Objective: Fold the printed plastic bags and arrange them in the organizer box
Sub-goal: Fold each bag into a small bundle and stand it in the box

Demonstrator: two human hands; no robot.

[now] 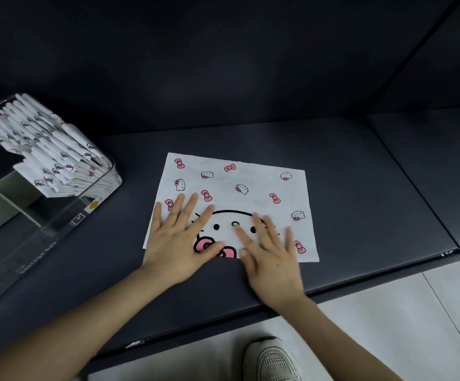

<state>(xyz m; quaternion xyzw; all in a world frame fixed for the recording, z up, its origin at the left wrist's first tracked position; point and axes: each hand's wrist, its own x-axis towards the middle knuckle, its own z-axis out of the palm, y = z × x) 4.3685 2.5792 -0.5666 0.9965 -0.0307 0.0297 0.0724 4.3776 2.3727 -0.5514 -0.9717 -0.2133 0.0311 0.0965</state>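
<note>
At the bottom edge of the frame, right of centre, the toe of a pale mesh sneaker [272, 360] stands on light floor tiles [388, 312]. Above it runs the near edge of a dark matte work surface [360, 193], made of panels with seams at the right. Two bare forearms reach up from the lower corners onto that surface. The left hand [179, 237] lies palm down with its fingers spread and straight, flat on the lower left part of the printed plastic bag [234, 193]. The right hand [270, 251] also lies palm down with straight, parted fingers, on the bag's lower middle, its outline slightly blurred. The bag sits in the centre of the frame, flat on the surface, a white rectangle lying a little askew. It is printed with small pink bows and small cat faces across its upper part, and with one large cat face, black-outlined with dot eyes and a big pink bow, along its near edge between and under the hands. At the left edge of the frame stands a clear plastic storage box [58, 224] with lettering on its wall. In its far end, at the upper left, a row of folded bags [50, 149] of the same print stands packed on edge, leaning.
</note>
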